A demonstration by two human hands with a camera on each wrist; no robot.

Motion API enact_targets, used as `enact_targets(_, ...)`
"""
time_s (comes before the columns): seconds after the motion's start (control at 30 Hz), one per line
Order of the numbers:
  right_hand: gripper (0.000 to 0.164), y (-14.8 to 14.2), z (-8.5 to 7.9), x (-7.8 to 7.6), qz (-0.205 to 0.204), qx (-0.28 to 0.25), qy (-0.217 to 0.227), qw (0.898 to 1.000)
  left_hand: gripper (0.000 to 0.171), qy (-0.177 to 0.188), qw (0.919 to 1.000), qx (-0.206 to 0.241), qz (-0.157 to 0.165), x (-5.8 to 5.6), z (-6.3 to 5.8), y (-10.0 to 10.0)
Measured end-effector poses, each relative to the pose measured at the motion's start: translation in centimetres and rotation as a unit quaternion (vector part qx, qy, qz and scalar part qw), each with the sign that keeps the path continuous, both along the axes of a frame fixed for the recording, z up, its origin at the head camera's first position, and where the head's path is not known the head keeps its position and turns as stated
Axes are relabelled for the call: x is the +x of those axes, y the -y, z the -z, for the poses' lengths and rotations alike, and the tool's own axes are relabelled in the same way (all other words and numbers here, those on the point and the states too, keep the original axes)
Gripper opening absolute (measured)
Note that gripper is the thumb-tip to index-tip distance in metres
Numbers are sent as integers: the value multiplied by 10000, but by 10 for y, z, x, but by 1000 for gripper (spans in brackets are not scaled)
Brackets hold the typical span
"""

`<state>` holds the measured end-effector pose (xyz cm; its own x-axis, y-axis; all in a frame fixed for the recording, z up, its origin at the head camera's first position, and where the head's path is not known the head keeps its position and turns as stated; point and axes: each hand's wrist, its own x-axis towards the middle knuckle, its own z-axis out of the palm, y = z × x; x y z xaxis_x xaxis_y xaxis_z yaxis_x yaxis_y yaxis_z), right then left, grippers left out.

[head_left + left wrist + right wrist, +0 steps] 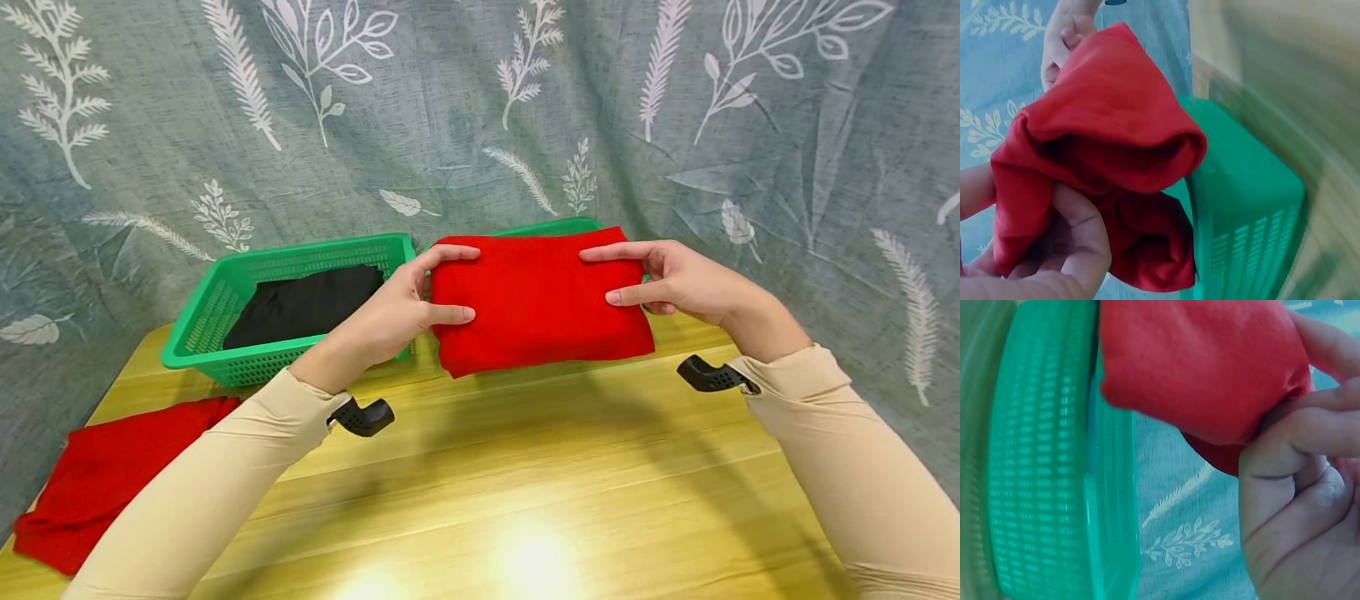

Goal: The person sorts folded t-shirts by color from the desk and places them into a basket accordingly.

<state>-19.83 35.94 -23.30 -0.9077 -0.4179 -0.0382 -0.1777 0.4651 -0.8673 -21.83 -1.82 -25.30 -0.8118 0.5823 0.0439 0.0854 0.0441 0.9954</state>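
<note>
Beige sleeves (210,492) are taking up the bottom corners, one per side, with a black gadget (363,417) sticking out at each wrist. Up between the hands, a folded red cloth (540,308) is hanging clear of the table (480,475), around mid-view and pretty much face-on to the head camera. On one end the left hand (401,307) is pinching it, thumb and index finger lying on the near face, and the right hand (678,283) is doing the same on the other end. So both are holding the one piece, neither spreading wide. From the left wrist camera, the cloth's end is showing its folds as loose loops, with the thumb pressing at the edge. From the right wrist one, fingers are curling in against the other end and bunching it a bit.

Behind the cloth, the right basket (547,227) is peeking out, green, mostly just its back rim from the head view. Whether the cloth is hanging right over it or a bit in front, I honestly can't tell. Just beside it the left basket (247,364) is standing, also green, holey sides, and a black cloth (307,308) is lying inside. Over by the table's left edge a second red piece (120,475) is lying, partly hiding behind the left sleeve. Grey-blue curtain (450,100) with white leaf sprigs is filling the background.
</note>
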Motion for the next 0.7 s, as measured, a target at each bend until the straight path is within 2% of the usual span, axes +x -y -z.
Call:
enact_targets(0.47, 64, -3, -14, -52, 632, 156, 389, 9971, 68, 30, 9991, 24, -424, -48, -3, -17)
enact_targets(0.7, 66, -7, -16, -73, 840, 502, 469, 9941, 66, -31, 9985, 8, -549, -67, 4, -29)
